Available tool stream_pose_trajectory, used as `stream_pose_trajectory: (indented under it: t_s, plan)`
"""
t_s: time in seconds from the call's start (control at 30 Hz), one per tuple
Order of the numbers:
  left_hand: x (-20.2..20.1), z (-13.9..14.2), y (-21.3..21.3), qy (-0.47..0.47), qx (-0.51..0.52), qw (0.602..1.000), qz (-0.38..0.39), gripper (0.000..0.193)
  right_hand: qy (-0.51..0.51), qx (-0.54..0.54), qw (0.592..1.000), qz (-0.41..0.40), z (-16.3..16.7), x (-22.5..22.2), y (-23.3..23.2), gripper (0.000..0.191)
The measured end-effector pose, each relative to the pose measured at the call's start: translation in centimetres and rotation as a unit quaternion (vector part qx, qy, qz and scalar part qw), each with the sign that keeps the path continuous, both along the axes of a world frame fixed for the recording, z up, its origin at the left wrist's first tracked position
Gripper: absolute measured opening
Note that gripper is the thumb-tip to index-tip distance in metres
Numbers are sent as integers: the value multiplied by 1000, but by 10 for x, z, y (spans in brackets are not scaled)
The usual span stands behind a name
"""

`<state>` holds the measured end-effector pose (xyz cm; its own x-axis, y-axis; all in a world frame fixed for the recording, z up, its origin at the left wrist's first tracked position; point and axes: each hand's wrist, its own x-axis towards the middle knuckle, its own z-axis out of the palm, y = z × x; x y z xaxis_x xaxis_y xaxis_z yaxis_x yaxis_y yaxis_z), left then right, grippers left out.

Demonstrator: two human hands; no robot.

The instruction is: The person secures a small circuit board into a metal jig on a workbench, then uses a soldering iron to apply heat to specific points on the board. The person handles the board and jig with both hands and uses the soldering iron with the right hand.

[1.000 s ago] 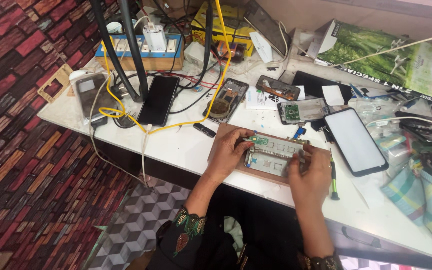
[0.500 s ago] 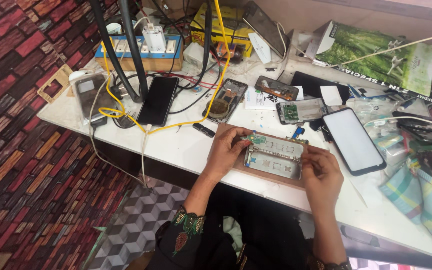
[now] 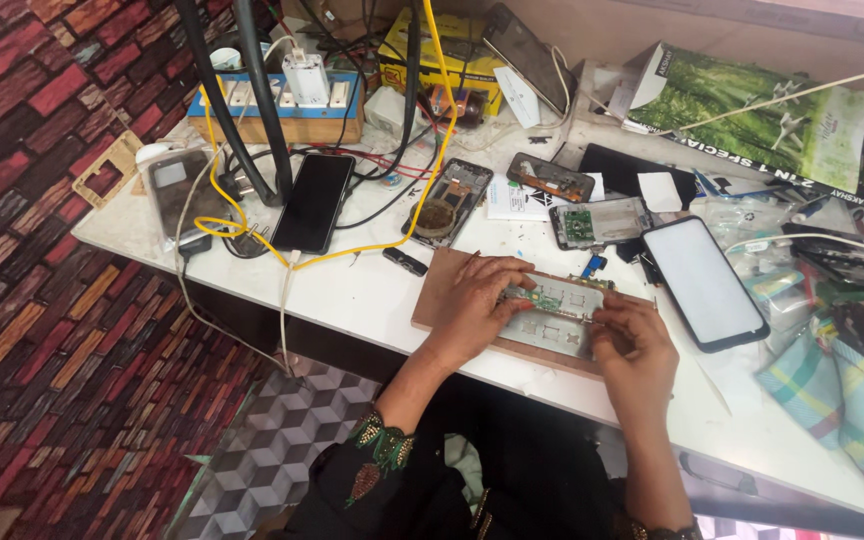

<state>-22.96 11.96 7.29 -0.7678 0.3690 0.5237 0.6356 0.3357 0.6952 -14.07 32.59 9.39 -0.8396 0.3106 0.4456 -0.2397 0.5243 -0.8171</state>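
An opened phone body [image 3: 552, 322] with a green circuit board lies on a brown wooden board [image 3: 437, 285] at the white table's near edge. My left hand [image 3: 477, 300] rests on its left end, fingers pressing the frame. My right hand [image 3: 637, 340] grips its right end, fingertips on the edge. Both hands hold the same opened phone flat on the board.
A white table [image 3: 362, 290] carries a black phone [image 3: 314, 200] on a yellow cable, several opened phone bodies [image 3: 592, 220], a detached screen [image 3: 702, 280], a power strip [image 3: 282, 100], a green printed box [image 3: 752, 110] and a checked cloth [image 3: 832, 390]. Two black poles [image 3: 252, 110] rise at the left.
My right hand has shifted a little along the phone's right end. My left hand stays on the left end. The camera has drifted slightly.
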Motion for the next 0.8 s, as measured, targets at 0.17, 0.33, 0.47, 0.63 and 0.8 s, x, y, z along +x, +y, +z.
stream_pose_trajectory:
  t_s: [0.17, 0.33, 0.47, 0.63, 0.8]
  plan:
    - [1, 0, 6, -19, -13, 1000, 8, 19, 5, 105, 994, -17, 4, 2, -1, 21]
    - [1, 2, 10, -29, -40, 999, 9, 20, -31, 115, 993, -10, 8, 2, -1, 25]
    - [1, 3, 11, -37, -44, 998, 12, 20, -41, 102, 994, -10, 8, 2, 0, 25]
    - [-2, 0, 10, -41, 7, 999, 16, 18, -54, 108, 993, -16, 5, 1, 1, 25]
    - [-7, -6, 3, -63, 156, 986, -14, 18, -37, 103, 994, -6, 3, -1, 3, 23]
